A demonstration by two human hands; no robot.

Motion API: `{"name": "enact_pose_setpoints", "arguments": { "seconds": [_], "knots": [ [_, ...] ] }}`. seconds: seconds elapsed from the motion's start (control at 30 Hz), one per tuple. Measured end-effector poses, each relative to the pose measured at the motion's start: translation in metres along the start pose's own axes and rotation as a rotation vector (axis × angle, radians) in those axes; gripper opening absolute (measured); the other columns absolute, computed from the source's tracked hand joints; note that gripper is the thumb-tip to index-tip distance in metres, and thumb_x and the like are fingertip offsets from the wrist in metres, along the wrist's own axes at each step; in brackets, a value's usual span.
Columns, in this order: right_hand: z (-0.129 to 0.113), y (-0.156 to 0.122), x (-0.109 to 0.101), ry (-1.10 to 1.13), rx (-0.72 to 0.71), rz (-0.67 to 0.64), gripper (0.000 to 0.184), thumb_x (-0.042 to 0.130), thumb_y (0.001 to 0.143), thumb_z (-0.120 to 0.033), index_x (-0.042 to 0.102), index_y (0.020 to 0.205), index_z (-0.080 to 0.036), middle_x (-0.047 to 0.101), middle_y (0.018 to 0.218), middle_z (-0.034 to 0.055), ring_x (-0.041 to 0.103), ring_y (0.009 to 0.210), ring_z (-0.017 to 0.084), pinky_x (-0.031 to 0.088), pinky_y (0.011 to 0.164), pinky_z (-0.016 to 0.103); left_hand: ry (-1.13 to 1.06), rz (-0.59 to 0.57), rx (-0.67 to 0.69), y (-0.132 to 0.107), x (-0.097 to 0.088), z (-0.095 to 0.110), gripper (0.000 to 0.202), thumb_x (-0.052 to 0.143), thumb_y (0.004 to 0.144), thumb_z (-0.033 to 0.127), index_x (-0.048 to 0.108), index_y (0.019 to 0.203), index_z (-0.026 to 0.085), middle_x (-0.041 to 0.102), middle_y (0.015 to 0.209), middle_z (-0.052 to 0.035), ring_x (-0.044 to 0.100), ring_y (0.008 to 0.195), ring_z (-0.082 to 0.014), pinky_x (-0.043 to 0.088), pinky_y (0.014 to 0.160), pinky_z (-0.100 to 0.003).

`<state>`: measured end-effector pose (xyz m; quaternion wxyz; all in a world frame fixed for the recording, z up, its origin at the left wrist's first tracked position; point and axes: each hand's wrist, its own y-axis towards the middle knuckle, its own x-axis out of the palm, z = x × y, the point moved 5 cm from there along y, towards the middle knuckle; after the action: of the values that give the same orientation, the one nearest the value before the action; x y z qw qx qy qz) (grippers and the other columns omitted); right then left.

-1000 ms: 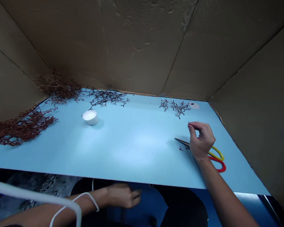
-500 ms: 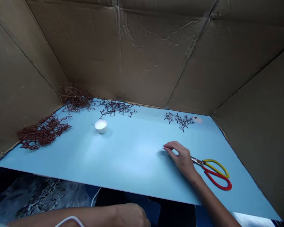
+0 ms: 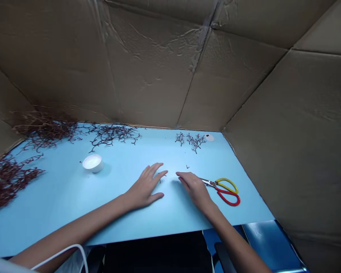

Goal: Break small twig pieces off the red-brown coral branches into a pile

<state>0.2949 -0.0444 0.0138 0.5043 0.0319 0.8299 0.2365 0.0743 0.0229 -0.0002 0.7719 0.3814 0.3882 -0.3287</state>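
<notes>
My left hand (image 3: 143,191) reaches over the blue tabletop with fingers spread, holding nothing I can see. A small dark twig piece (image 3: 160,179) shows beside its fingers; whether they touch it I cannot tell. Facing it, my right hand (image 3: 193,188) has fingers stretched forward and the thumb just below, with nothing visible in them. Partly behind that hand lie scissors (image 3: 227,191) with one yellow and one red handle loop. Another tiny twig piece (image 3: 187,167) rests just beyond the right hand.
Cut branched twigs (image 3: 196,141) lie at the back right beside a white disc (image 3: 209,137). A white cup (image 3: 93,163) stands left. Dark branches (image 3: 112,134) and reddish-brown bunches (image 3: 13,178) fill the left side. Cardboard walls (image 3: 147,76) surround the blue tabletop (image 3: 125,223).
My left hand has come up from below the table edge onto the tabletop, fingers spread. My right hand's pinch on a small twig piece has loosened. The view has swung right.
</notes>
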Motion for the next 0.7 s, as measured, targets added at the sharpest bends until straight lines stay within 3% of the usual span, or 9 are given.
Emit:
{"name": "enact_pose_setpoints", "arguments": {
  "seconds": [0.07,0.17,0.27,0.4,0.53,0.7],
  "knots": [
    [0.013,-0.027,-0.024,-0.153,0.063,0.052,0.027,0.054,0.110,-0.027,0.075,0.127,-0.021,0.081,0.111,0.0119,0.078,0.100,0.027,0.065,0.088,0.042,-0.002,-0.130,-0.032,0.019,0.009,-0.016,0.096,0.072,0.094,0.061,0.027,0.170,0.025,0.023,0.178,-0.0217,0.023,0.164,-0.0461,0.021,0.130,-0.072],
    [0.031,-0.071,-0.049,-0.374,0.152,0.096,0.030,0.054,0.111,-0.035,0.073,0.128,-0.019,0.078,0.117,0.0152,0.076,0.107,0.031,0.065,0.090,0.046,-0.049,-0.282,0.009,0.057,0.026,-0.028,0.109,0.065,0.093,0.075,0.016,0.174,0.022,0.015,0.180,-0.0220,0.018,0.166,-0.0455,0.013,0.133,-0.069],
    [0.039,-0.102,-0.047,-0.471,0.180,0.070,0.043,0.050,0.111,-0.043,0.066,0.139,-0.015,0.073,0.130,0.0206,0.072,0.119,0.035,0.063,0.096,0.050,-0.093,-0.337,0.109,0.095,0.043,-0.024,0.113,0.062,0.091,0.081,0.018,0.174,0.018,0.016,0.179,-0.0233,0.016,0.167,-0.0448,0.009,0.134,-0.066],
    [0.039,-0.109,-0.030,-0.486,0.179,0.053,0.055,0.048,0.110,-0.049,0.056,0.150,-0.012,0.067,0.137,0.0236,0.066,0.127,0.039,0.062,0.101,0.053,-0.139,-0.393,0.254,0.126,0.066,-0.002,0.110,0.063,0.093,0.077,0.021,0.173,0.015,0.023,0.177,-0.0234,0.020,0.166,-0.0425,0.011,0.135,-0.063],
    [0.033,-0.097,-0.020,-0.432,0.181,0.020,0.051,0.051,0.110,-0.047,0.059,0.147,-0.013,0.067,0.136,0.0222,0.065,0.128,0.038,0.059,0.105,0.054,-0.142,-0.430,0.332,0.122,0.072,0.014,0.097,0.063,0.097,0.068,0.033,0.169,0.009,0.034,0.173,-0.0235,0.025,0.165,-0.0417,0.018,0.136,-0.059],
    [0.019,-0.078,-0.001,-0.384,0.134,-0.024,0.045,0.054,0.109,-0.039,0.061,0.145,-0.013,0.067,0.138,0.0224,0.065,0.127,0.037,0.059,0.105,0.053,-0.169,-0.392,0.337,0.080,0.054,0.012,0.079,0.059,0.104,0.059,0.044,0.164,0.009,0.043,0.169,-0.0228,0.036,0.162,-0.0380,0.031,0.134,-0.053]
  ]
}}
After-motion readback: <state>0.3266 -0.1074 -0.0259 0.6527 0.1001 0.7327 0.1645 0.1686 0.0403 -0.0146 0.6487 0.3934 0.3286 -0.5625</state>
